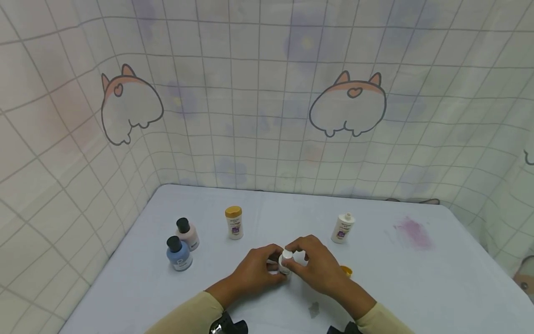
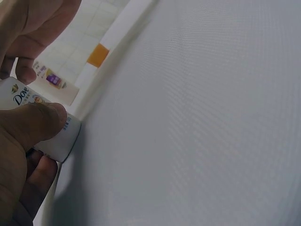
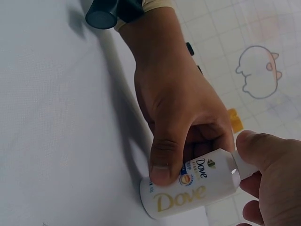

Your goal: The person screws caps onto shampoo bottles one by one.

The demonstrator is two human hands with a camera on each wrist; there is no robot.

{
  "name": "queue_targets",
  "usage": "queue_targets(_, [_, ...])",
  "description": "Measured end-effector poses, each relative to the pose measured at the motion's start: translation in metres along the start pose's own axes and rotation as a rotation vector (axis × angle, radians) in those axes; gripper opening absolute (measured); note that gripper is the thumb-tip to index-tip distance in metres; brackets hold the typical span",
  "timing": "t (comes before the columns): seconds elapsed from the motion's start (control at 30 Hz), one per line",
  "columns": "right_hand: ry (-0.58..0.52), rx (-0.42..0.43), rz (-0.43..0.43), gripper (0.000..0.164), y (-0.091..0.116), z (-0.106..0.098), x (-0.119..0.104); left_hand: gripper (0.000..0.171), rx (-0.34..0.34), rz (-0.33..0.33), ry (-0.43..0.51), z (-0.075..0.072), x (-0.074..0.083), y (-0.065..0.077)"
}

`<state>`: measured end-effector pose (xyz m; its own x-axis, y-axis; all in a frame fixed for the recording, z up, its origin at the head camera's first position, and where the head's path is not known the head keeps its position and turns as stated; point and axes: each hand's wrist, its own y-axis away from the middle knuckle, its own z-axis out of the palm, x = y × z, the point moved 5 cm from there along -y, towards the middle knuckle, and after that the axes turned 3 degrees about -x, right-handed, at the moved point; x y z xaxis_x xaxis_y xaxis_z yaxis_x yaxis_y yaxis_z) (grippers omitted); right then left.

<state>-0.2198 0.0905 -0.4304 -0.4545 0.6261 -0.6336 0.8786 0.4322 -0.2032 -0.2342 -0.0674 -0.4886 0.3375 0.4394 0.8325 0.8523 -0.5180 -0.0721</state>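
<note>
A small white Dove bottle (image 3: 202, 188) stands upright near the front middle of the table. My left hand (image 1: 256, 271) grips its body; in the left wrist view the thumb lies across the label of the bottle (image 2: 70, 136). From the other side, my right hand (image 1: 319, 266) pinches the white cap (image 3: 245, 165) at the top between thumb and fingers. The cap sits at the bottle's neck, partly covered by the fingertips. Just beyond the right wrist, a yellow-orange cap (image 1: 347, 270) lies on the table, half hidden by it.
Behind the right hand stands a white bottle (image 1: 343, 228) with a bare nozzle top. A white bottle with a gold cap (image 1: 234, 223) is at back left. Farther left are black-capped blue (image 1: 179, 256) and pale pink (image 1: 189, 235) bottles. A purple stain (image 1: 415, 233) marks the white table.
</note>
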Motion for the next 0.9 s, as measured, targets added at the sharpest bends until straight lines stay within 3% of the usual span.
queue_targets(0.23, [0.005, -0.001, 0.023, 0.03, -0.0025, 0.0015, 0.0001, 0.046, 0.003, 0.005, -0.012, -0.0006, 0.0, -0.0007])
queue_targets(0.43, [-0.033, -0.051, -0.073, 0.041, 0.0011, 0.0027, -0.0015, 0.047, -0.005, 0.014, 0.008, -0.0007, -0.0007, -0.0001])
queue_targets(0.63, [-0.026, -0.057, -0.163, 0.034, 0.0018, -0.0006, -0.0058, 0.051, -0.001, 0.016, 0.0, -0.0004, -0.0011, 0.0002])
queue_targets(0.9, [-0.005, -0.017, -0.077, 0.025, -0.0001, -0.0016, -0.0032, 0.049, -0.002, 0.015, 0.015, 0.0006, -0.0031, 0.0001])
